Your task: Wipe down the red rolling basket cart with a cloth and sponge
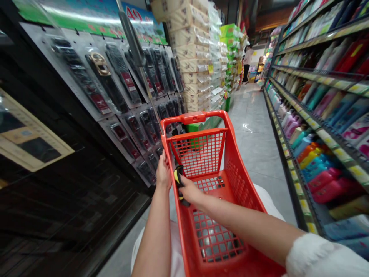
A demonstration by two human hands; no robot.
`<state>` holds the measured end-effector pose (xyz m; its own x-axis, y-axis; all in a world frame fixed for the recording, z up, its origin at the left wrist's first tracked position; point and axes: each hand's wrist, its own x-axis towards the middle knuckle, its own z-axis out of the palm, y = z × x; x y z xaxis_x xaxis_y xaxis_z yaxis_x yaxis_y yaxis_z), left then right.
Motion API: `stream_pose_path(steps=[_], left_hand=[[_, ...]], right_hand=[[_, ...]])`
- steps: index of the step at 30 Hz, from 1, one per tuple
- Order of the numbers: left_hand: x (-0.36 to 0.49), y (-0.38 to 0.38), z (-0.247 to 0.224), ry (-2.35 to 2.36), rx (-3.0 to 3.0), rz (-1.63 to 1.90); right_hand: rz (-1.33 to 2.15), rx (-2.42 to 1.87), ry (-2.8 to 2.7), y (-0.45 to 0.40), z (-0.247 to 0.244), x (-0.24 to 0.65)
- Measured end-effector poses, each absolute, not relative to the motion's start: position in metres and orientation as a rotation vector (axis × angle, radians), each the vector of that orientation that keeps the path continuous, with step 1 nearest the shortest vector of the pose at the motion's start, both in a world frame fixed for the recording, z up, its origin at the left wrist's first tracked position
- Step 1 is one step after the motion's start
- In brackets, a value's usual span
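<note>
An orange-red plastic shopping basket [198, 134] with lattice walls and a raised handle fills the middle, tilted towards me. My left hand [163, 173] is at the outside of its left wall, fingers stretched upward near the rim. My right hand [190, 191] reaches inside, its fingers closed round a black-and-yellow object [178, 177] against that same left wall. Fingers and wall hide much of the object, so its kind is unclear. A thin metal pole with a grey grip [131, 34] rises from the basket's far left corner.
Packaged belts [106, 73] hang on a display at left, beside a dark panel [57, 207]. Stacked tissue packs [190, 57] stand ahead. Shelves of bottles [323, 165] line the right. A person [247, 63] stands far down the tiled aisle [249, 115].
</note>
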<state>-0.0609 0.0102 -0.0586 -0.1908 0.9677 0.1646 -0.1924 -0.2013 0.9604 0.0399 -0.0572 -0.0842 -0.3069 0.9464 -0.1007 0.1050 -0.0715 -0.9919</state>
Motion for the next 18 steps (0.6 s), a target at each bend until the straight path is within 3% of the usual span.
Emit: stream_pose_path(steps=[6,14,18], left_hand=[[-0.059,0.002,-0.048,0.87,0.756,1.532],[-0.065,0.002,-0.053,0.727,0.549,1.581],[-0.071,0.005,-0.053,0.687,0.545,1.543]], right_hand=[[1.026,-1.217,-1.782,-0.097,-0.085,0.052],[0.714,-1.226,-1.924,0.023,-0.031,0.04],[0.689,-1.096,-1.986,0.031,-0.032,0.048]])
